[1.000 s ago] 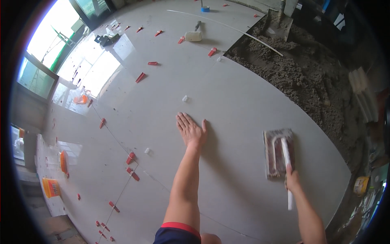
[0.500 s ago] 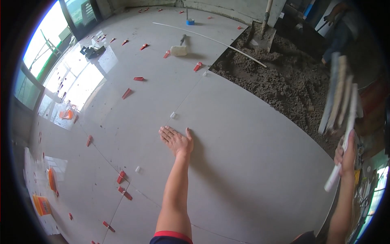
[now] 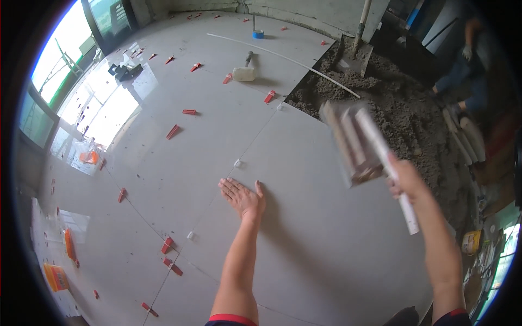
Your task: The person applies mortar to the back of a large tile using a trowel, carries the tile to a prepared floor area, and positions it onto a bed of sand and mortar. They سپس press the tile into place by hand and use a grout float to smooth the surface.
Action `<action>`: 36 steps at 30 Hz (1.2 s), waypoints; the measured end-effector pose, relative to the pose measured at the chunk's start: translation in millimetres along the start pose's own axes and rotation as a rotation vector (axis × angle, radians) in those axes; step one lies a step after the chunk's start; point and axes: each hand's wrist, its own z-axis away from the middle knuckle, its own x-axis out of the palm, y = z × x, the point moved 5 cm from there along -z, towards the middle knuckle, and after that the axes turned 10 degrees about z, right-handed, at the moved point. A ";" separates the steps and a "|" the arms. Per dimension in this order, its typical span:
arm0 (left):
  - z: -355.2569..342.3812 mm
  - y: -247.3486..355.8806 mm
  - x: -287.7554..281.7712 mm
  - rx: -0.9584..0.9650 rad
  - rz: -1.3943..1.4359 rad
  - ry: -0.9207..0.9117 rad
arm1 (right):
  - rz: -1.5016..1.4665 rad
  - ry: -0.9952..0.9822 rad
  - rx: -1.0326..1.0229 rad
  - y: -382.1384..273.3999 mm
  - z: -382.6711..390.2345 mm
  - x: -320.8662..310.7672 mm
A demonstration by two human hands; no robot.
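Observation:
My left hand (image 3: 243, 201) lies flat on a large grey floor tile (image 3: 326, 228), fingers stretched forward and thumb out to the side. Beside its fingertips runs a tile joint with small white clips (image 3: 237, 163) along it. Over the tile's right side, my right hand (image 3: 406, 179) is wrapped round a white-handled tool (image 3: 405, 209). That tool's pale brown, block-like far end is smeared by motion, so its exact kind cannot be made out. The tool appears raised above the tile, near the edge of the dark mortar bed (image 3: 399, 125).
Red levelling wedges (image 3: 172, 131) stand along the joints. A white-headed mallet (image 3: 243, 74), blue tape (image 3: 258, 34) and a long white strip (image 3: 272, 51) lie ahead. A shovel (image 3: 356, 54) stands in the mortar. Another person (image 3: 462, 76) is at far right; a yellow bucket (image 3: 471, 242) sits nearer.
My right hand has swung the white-handled tool leftward from the far right to over the tile. My left hand stays flat on the tile. The view has shifted slightly.

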 end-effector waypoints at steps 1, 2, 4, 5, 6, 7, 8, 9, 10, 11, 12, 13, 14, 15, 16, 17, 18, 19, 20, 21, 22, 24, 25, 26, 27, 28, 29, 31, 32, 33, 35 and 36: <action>-0.9 1.0 -0.7 -0.003 -0.010 0.019 | 0.000 0.136 -0.025 -14.7 10.1 -24.2; -0.6 0.5 -0.4 -0.007 -0.012 0.017 | -0.040 0.290 -0.169 -27.1 18.2 -38.9; -2.0 0.2 0.8 -0.013 -0.007 0.013 | -0.216 0.540 -0.357 -17.9 30.3 -35.5; -2.0 -0.7 2.2 -0.021 -0.013 -0.003 | -0.186 0.657 -0.368 0.0 28.5 -20.3; -3.2 -1.4 3.1 -0.021 -0.019 -0.024 | -0.273 0.765 -0.181 32.4 18.3 3.7; -3.0 -2.5 2.9 -0.029 -0.028 -0.022 | -0.080 0.705 -0.072 57.2 8.3 37.6; -3.9 -3.1 2.2 -0.024 -0.025 -0.022 | 0.343 0.699 -0.029 70.6 -6.3 77.5; -4.1 -3.2 4.1 -0.029 -0.037 -0.073 | 0.350 0.698 -0.110 76.0 -17.5 79.8; -3.2 -3.6 0.3 -0.017 -0.022 -0.015 | 0.302 0.450 0.063 86.9 -41.6 93.9; -4.6 -1.6 -1.7 0.002 -0.009 0.007 | 0.250 0.203 0.234 86.4 -62.7 106.1; -1.6 -1.7 -1.9 0.020 0.019 0.000 | 0.239 0.012 0.424 84.9 -67.5 108.3; -3.7 -0.2 -2.8 0.017 0.001 0.010 | 0.108 -0.086 0.371 60.2 -75.5 96.0; -1.0 -0.5 -2.4 0.014 -0.019 -0.002 | 0.005 -0.058 0.300 34.9 -74.9 71.8; -3.3 0.4 0.2 0.000 -0.028 -0.045 | -0.045 -0.039 0.254 14.7 -67.1 50.6; -2.1 1.4 -0.4 0.016 -0.033 -0.014 | -0.092 0.008 0.115 -5.1 -56.1 29.4; -2.4 1.7 0.3 0.015 -0.036 0.001 | -0.101 0.115 0.095 -15.8 -41.1 2.2; -3.0 1.5 2.1 0.010 -0.030 -0.003 | -0.127 0.175 -0.090 -31.3 -29.3 -15.2; -2.6 1.0 3.2 0.014 -0.041 0.012 | -0.171 0.319 -0.122 -30.0 -19.5 -22.4; -4.1 0.9 5.0 0.009 -0.028 0.015 | -0.227 0.438 -0.313 -30.3 -4.5 -25.1; -3.4 -0.5 6.5 0.006 -0.003 0.017 | -0.147 0.621 -0.337 -18.8 2.1 -15.0; -3.8 -1.2 8.1 -0.003 -0.011 0.011 | -0.186 0.659 -0.164 6.8 4.3 6.1; -2.0 -0.4 4.7 0.045 0.010 0.079 | 0.381 0.598 0.026 42.8 -1.4 75.3; -2.5 -2.4 7.2 -0.004 -0.018 0.010 | 0.405 0.405 0.117 59.8 -13.0 99.6; 0.0 -2.1 5.2 0.010 -0.019 0.014 | 0.382 0.210 0.279 78.0 -24.3 120.0; -2.5 1.1 2.6 0.035 0.005 0.026 | 0.296 0.025 0.454 89.9 -32.2 137.4; -0.2 0.2 0.3 0.024 -0.024 0.025 | 0.281 0.058 0.368 83.0 -45.2 129.3; -1.9 1.5 -1.0 0.017 -0.027 0.020 | 0.156 0.036 0.288 72.4 -51.7 116.2; -4.3 2.8 -2.5 0.016 -0.042 0.014 | 0.040 -0.115 0.186 44.1 -54.8 78.0; -6.0 3.8 1.3 0.017 -0.040 -0.049 | 0.079 -0.035 0.131 31.6 -46.0 51.8; -5.2 0.4 4.7 0.002 -0.063 -0.124 | 0.021 0.056 0.039 19.5 -31.5 25.3; -5.5 -3.4 4.0 -0.014 -0.038 -0.076 | -0.158 0.127 -0.063 6.8 7.7 -10.2; -4.7 -5.7 4.6 -0.017 0.022 -0.061 | -0.324 0.227 -0.112 8.5 29.0 -17.6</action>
